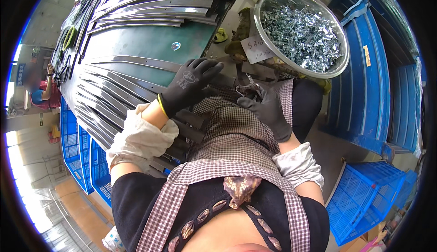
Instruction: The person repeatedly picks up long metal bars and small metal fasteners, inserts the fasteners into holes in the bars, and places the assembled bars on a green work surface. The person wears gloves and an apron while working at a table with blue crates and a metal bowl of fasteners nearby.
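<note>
My left hand (191,84), in a black glove with a yellow cuff edge, is over the near edge of the table, beside long dark metal strips (114,90). Its fingers stretch to the right, and no object shows in them. My right hand (269,110), also gloved in black, is over my lap with the fingers closed round a small metal tool (249,86) that looks like pliers with a curved handle. The palm side of the right hand is partly hidden. More dark strips (159,6) lie in a layer at the far side of the green table top (150,40).
A large clear bowl (343,65) full of small shiny metal clips (300,33) stands at the far right, with a handwritten card (255,49) by its rim. Blue crates (364,197) sit lower right, others (73,149) left. A blue metal container (364,83) borders the right. Another person (43,90) is far left.
</note>
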`<action>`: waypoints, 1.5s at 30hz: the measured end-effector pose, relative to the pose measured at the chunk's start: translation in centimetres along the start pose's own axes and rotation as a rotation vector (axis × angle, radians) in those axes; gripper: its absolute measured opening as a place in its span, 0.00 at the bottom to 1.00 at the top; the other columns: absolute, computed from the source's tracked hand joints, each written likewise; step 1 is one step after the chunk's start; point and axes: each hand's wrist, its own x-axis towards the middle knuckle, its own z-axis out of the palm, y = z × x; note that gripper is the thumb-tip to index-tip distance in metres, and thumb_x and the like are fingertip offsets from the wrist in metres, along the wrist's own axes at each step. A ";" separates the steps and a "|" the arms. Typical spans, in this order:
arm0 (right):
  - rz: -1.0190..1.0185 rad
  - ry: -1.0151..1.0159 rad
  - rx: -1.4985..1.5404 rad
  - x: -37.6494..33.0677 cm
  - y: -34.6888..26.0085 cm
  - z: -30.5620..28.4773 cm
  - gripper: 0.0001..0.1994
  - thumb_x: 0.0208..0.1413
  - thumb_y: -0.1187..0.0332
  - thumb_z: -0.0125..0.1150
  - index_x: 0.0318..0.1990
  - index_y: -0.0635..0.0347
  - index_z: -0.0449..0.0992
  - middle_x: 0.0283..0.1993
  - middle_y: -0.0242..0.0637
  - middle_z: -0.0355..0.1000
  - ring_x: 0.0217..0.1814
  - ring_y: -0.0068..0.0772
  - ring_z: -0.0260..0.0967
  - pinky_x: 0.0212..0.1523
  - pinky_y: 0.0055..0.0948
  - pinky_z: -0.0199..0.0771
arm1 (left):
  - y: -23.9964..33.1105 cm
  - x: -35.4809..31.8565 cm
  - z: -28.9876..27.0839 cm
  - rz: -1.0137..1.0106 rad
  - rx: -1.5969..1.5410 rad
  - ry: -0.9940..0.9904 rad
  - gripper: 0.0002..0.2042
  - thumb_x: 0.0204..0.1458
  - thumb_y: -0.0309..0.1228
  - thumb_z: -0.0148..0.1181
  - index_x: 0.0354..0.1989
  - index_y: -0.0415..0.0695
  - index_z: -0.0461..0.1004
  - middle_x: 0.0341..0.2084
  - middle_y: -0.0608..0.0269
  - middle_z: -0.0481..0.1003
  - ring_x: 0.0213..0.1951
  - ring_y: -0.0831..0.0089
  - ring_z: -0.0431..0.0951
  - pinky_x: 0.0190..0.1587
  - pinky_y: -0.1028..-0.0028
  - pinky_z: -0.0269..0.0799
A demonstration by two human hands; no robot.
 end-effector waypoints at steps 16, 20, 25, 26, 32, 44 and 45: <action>0.238 -0.489 -0.237 5.4 4.4 -2.7 0.17 0.55 0.58 0.72 0.35 0.64 0.77 0.24 0.32 0.73 0.24 0.24 0.68 0.27 0.28 0.68 | -1.2 -0.1 1.2 -0.056 -0.279 -0.245 0.23 0.44 0.33 0.70 0.52 0.43 0.75 0.36 0.57 0.79 0.36 0.56 0.79 0.38 0.62 0.75; -0.089 -0.216 -0.655 3.1 1.4 -3.2 0.16 0.63 0.59 0.62 0.36 0.66 0.76 0.26 0.43 0.74 0.26 0.39 0.72 0.29 0.36 0.71 | -1.2 0.0 0.8 -0.109 -0.272 -0.297 0.23 0.48 0.31 0.66 0.55 0.45 0.73 0.41 0.57 0.79 0.41 0.55 0.78 0.43 0.61 0.74; -0.060 -0.255 -0.640 0.6 -0.7 -5.3 0.10 0.65 0.67 0.54 0.39 0.64 0.78 0.28 0.45 0.75 0.28 0.41 0.75 0.31 0.37 0.73 | -1.5 -0.1 1.1 -0.042 -0.236 -0.227 0.25 0.48 0.35 0.69 0.55 0.43 0.73 0.38 0.56 0.79 0.37 0.56 0.79 0.39 0.62 0.75; -0.049 -0.274 -0.655 0.4 -0.6 -5.2 0.11 0.65 0.65 0.55 0.39 0.63 0.78 0.29 0.46 0.76 0.29 0.42 0.76 0.31 0.37 0.73 | -1.4 -0.1 1.0 -0.037 -0.228 -0.225 0.25 0.48 0.35 0.68 0.55 0.43 0.73 0.38 0.56 0.79 0.37 0.56 0.79 0.39 0.62 0.75; -0.160 -0.308 -0.822 1.2 -0.1 -3.9 0.12 0.63 0.61 0.59 0.35 0.60 0.77 0.29 0.46 0.76 0.29 0.45 0.76 0.29 0.37 0.74 | -1.4 -0.1 0.6 -0.031 -0.223 -0.265 0.24 0.49 0.35 0.68 0.55 0.44 0.73 0.37 0.56 0.79 0.36 0.56 0.79 0.38 0.61 0.75; -0.459 -0.286 -1.092 2.2 -2.1 -4.9 0.06 0.55 0.64 0.65 0.30 0.54 0.75 0.25 0.36 0.75 0.26 0.42 0.75 0.27 0.38 0.76 | -1.8 -1.1 0.6 -0.135 -0.291 -0.284 0.20 0.49 0.36 0.68 0.50 0.46 0.78 0.37 0.54 0.80 0.40 0.55 0.79 0.42 0.60 0.75; -0.449 -0.240 -1.106 2.2 -2.6 -6.1 0.06 0.55 0.64 0.66 0.31 0.55 0.77 0.26 0.37 0.75 0.27 0.43 0.76 0.28 0.38 0.76 | -2.2 -1.2 -0.2 -0.151 -0.293 -0.250 0.19 0.49 0.36 0.69 0.50 0.46 0.78 0.39 0.54 0.80 0.41 0.55 0.79 0.43 0.60 0.75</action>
